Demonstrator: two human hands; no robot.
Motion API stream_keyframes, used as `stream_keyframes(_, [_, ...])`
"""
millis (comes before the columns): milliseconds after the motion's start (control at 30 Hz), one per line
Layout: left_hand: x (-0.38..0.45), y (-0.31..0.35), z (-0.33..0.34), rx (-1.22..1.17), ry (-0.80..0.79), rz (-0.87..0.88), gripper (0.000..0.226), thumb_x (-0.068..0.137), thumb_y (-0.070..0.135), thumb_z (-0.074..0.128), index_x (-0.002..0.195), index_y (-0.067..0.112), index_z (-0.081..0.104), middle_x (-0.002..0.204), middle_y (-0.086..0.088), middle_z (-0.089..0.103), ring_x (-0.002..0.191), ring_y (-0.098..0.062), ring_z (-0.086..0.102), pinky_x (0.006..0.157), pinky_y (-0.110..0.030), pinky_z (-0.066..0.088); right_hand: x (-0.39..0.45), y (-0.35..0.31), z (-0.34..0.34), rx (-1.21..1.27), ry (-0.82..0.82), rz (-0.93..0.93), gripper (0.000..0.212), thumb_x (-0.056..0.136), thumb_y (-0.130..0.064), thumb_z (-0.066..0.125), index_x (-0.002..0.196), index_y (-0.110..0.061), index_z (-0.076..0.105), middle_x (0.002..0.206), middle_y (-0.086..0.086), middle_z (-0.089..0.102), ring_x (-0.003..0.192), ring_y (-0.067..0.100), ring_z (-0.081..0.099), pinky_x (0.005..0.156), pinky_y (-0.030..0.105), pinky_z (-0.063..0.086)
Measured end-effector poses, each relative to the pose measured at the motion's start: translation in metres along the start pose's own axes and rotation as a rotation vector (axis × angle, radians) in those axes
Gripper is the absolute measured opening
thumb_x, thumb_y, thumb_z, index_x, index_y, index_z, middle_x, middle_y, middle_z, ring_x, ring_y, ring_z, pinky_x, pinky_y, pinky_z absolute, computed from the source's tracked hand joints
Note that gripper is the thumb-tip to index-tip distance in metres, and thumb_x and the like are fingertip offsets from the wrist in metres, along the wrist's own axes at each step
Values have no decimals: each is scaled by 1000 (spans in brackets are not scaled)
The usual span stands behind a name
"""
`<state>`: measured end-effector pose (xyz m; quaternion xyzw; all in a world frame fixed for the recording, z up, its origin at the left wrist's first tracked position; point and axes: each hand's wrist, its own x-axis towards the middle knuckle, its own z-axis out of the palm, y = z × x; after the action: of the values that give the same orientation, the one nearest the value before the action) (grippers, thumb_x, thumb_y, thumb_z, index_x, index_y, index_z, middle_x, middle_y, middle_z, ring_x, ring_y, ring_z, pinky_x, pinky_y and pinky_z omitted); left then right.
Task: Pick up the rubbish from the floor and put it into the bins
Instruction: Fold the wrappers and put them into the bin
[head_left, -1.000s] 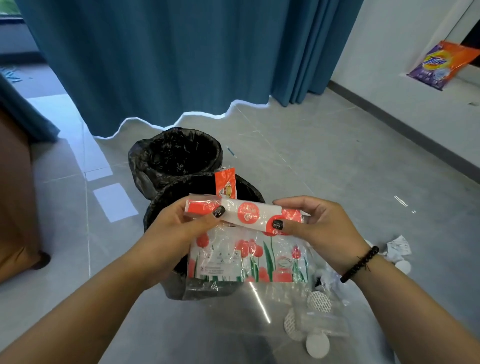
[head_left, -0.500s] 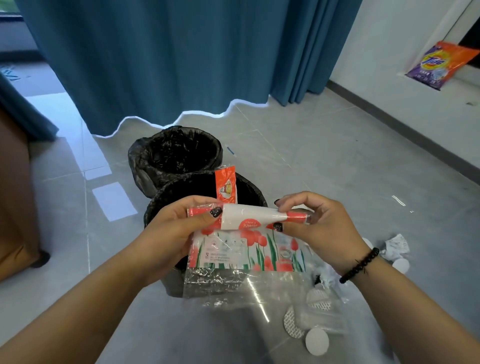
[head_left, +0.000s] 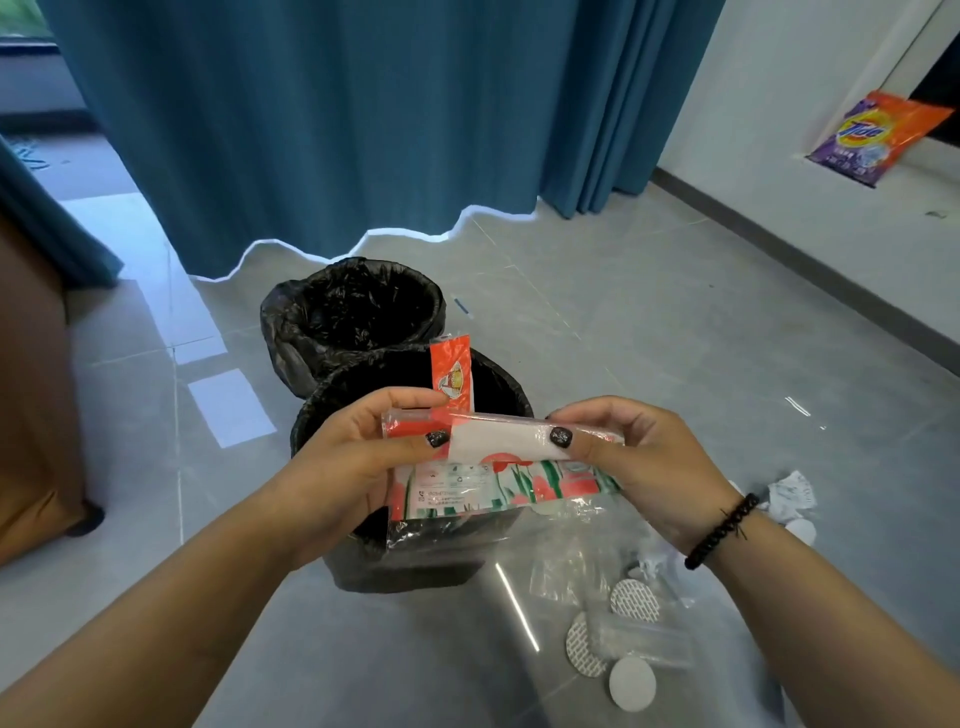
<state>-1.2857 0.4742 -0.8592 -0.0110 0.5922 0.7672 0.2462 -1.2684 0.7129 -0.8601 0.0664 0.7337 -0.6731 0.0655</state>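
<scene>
Wrapper: a plastic tulip-print wrapper (head_left: 493, 478) held in the air over the near bin (head_left: 410, 519), its top edge rolled into a tube.
Long axis: the rolled edge runs left to right, almost level, from the left hand (head_left: 363, 457) to the right hand (head_left: 634, 457); the loose clear end hangs down toward the bin's near rim.
Hands: each pinches one end of the roll between thumb and curled fingers, probably to make the sheet compact before dropping it.
Sachet: a small red sachet (head_left: 451, 371) stands upright behind the left hand's fingers, over the same bin; whether it is gripped along with the roll I cannot tell.
Far bin: a second black-lined bin (head_left: 353, 312) touches the near bin behind it.
Floor rubbish: white round pads (head_left: 631, 680), clear film (head_left: 644, 639) and crumpled paper (head_left: 789, 493) lie right of the near bin, not yet picked up.
</scene>
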Motion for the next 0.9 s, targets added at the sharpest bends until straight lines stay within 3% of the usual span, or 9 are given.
stream_keyframes(167, [3,-2,7,15,-33,-134,43,76,27,60,117,13,59,108,-17,71,99,-32,69,82,-48,57,-4,-1,-5,61,10,-29,21,71,13,70,80,-5,72,106,7,69,95,21,67,65,25,58])
stream_keyframes(300, [4,-1,13,71,-48,-136,38,81,23,60,117,13,60,108,-16,71,99,-32,69,79,-43,59,-7,1,-9,85,28,-24,27,68,17,71,78,-8,73,116,7,63,101,24,65,64,24,57])
stream_keyframes(367, [4,1,13,93,-14,-86,29,82,15,62,112,16,63,104,-12,73,95,-29,71,75,-39,61,-6,0,-10,103,37,-8,32,67,13,73,88,-11,71,117,8,63,97,26,68,67,28,59])
stream_keyframes(433, [3,2,12,129,-1,-46,29,84,5,63,110,19,64,103,-7,74,93,-24,72,74,-37,60,-6,-1,-10,176,37,21,41,64,-3,75,103,-14,66,116,8,63,91,25,69,71,35,59])
stream_keyframes(533, [2,1,11,180,3,-18,39,80,-3,67,112,18,64,106,-4,72,95,-19,71,70,-32,60,-6,-2,-11,300,32,127,52,65,-17,69,116,-13,59,108,9,65,82,22,69,62,35,59])
stream_keyframes(700, [6,-3,10,150,38,-48,46,77,-8,69,114,19,63,113,-6,69,96,-19,71,67,-30,59,-7,0,-14,172,-21,121,26,76,5,68,99,-7,64,89,10,70,66,21,70,55,30,58])
stream_keyframes(833, [5,-3,10,78,-64,-130,45,73,17,68,117,19,59,105,-9,73,95,-30,71,78,-39,59,-5,-1,-15,160,-45,43,26,68,8,72,89,-4,65,96,14,67,77,20,68,65,33,59])
stream_keyframes(900, [4,-3,9,55,-70,-151,41,74,28,62,114,19,59,101,-9,74,91,-30,72,73,-37,60,-5,-1,-13,142,-69,17,29,59,0,75,86,-4,66,102,18,66,82,22,66,73,37,59])
